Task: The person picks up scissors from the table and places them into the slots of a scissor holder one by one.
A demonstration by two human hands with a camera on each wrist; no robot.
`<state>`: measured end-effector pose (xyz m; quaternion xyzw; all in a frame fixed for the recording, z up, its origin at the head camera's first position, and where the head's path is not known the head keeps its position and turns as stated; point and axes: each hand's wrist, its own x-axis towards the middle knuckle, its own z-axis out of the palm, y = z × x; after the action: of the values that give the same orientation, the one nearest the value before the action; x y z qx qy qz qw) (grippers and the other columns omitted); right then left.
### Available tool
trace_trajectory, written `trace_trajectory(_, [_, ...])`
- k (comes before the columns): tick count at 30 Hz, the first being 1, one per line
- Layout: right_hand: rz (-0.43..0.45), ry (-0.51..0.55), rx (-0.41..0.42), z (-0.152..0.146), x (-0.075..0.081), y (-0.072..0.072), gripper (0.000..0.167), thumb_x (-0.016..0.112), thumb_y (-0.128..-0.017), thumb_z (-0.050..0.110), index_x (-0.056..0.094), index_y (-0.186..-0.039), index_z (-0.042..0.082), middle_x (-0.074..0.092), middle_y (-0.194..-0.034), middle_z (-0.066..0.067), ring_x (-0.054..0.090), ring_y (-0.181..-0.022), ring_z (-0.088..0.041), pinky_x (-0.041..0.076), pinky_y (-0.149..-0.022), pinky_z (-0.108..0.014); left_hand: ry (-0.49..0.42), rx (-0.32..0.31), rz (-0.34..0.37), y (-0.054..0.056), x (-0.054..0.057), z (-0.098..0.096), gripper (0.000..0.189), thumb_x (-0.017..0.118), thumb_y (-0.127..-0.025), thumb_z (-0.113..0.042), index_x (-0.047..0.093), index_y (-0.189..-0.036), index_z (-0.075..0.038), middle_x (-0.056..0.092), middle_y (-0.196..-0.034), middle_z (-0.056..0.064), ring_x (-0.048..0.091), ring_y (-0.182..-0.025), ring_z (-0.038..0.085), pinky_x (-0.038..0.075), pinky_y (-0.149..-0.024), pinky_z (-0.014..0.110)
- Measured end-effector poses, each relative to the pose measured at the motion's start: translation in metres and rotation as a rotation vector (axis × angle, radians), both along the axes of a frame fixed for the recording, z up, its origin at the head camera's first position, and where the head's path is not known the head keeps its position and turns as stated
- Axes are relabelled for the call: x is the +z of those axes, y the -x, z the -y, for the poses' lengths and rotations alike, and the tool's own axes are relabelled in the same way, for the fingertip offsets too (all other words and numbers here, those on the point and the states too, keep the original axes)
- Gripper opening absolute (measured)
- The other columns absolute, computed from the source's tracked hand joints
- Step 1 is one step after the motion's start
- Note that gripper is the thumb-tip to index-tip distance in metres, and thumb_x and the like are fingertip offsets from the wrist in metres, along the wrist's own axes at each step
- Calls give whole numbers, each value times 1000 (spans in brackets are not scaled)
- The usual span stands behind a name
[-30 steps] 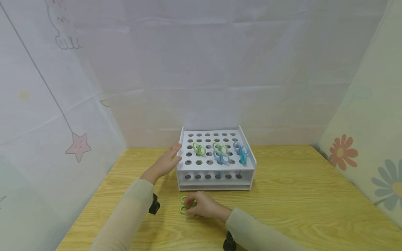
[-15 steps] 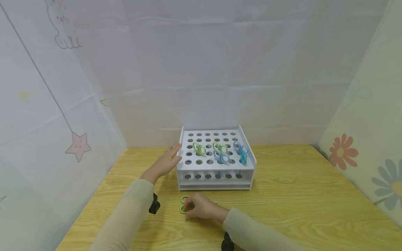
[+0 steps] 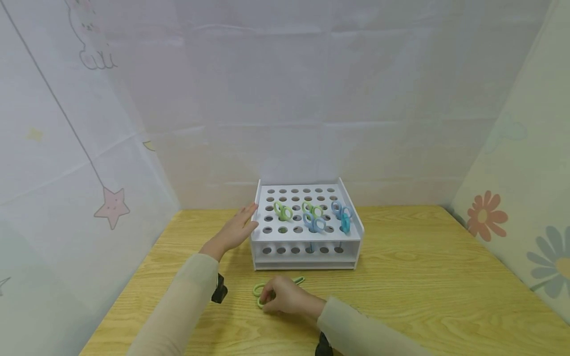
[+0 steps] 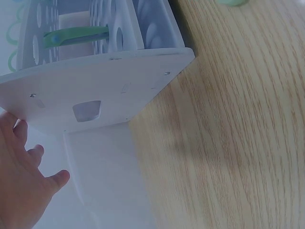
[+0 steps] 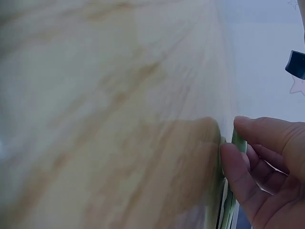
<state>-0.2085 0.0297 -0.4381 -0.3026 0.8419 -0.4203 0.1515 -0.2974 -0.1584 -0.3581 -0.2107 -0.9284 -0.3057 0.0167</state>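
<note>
A pair of green scissors (image 3: 299,280) lies on the wooden table in front of the white rack. My right hand (image 3: 285,295) pinches its handle loops between thumb and fingers; the blade end points away to the right, and the hand covers the middle. In the right wrist view the scissors (image 5: 228,210) run low along the tabletop under the fingertips. My left hand (image 3: 233,232) has its fingers extended against the left side panel of the rack (image 3: 307,237). The left wrist view puts those fingertips (image 4: 21,130) at the panel's upper edge.
Green scissors (image 3: 282,211) and blue scissors (image 3: 313,223) stand handles up in the rack's round holes, with teal scissors (image 3: 345,223) near its right side. The wooden table (image 3: 423,277) stretches right toward a flowered cloth. A white curtain (image 3: 294,99) hangs behind.
The green scissors on the table have turned, their blade end swinging away from me and into view beyond the right hand. The left hand and the rack keep their places.
</note>
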Motion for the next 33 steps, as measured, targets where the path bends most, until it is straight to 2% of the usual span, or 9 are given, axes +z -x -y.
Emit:
trace_trajectory(2, [-10,-8,1,-1,2,-1,9,72,-74,0,69,-73,8,56,-65,8,48,-43,-4,45,-44,-18,1,1,1,0,0,0,54,36,-98,-30,21,-148,-12,16,-152,4,7,-137,31,11,-106,53])
trace_trajectory(9, [-66,-33,17,-5,11,-1,7,69,-78,2,72,-79,8,63,-77,7,53,-66,-1,47,-61,-18,-4,-1,-5,0,-1,0,55,36,-98,-30,21,-148,-11,16,-152,4,6,-137,31,11,-106,54])
trace_trajectory(15, [-65,29,16,-8,19,2,5,67,-81,3,70,-78,6,60,-72,10,54,-58,-2,47,-54,-19,-1,2,5,1,-2,0,55,36,-98,-31,21,-148,-13,15,-152,3,6,-137,30,12,-106,53])
trace_trajectory(25, [-84,81,-36,-18,38,6,8,66,-83,7,66,-75,9,58,-68,7,52,-57,-8,44,-50,-22,-1,6,1,3,-2,0,55,36,-98,-31,21,-148,-13,16,-152,5,6,-137,30,11,-106,54])
trace_trajectory(29, [-13,116,-50,-23,46,6,6,66,-84,7,66,-78,7,58,-70,2,56,-61,-16,50,-51,-27,1,5,-8,2,-1,0,55,37,-98,-30,22,-148,-12,17,-152,7,7,-137,31,12,-106,53])
trace_trajectory(33, [65,155,-55,-26,52,7,5,65,-85,8,65,-80,6,58,-74,-2,58,-64,-20,54,-57,-39,1,-1,-19,2,-2,0,55,37,-98,-29,22,-147,-10,17,-151,9,7,-137,32,12,-106,53])
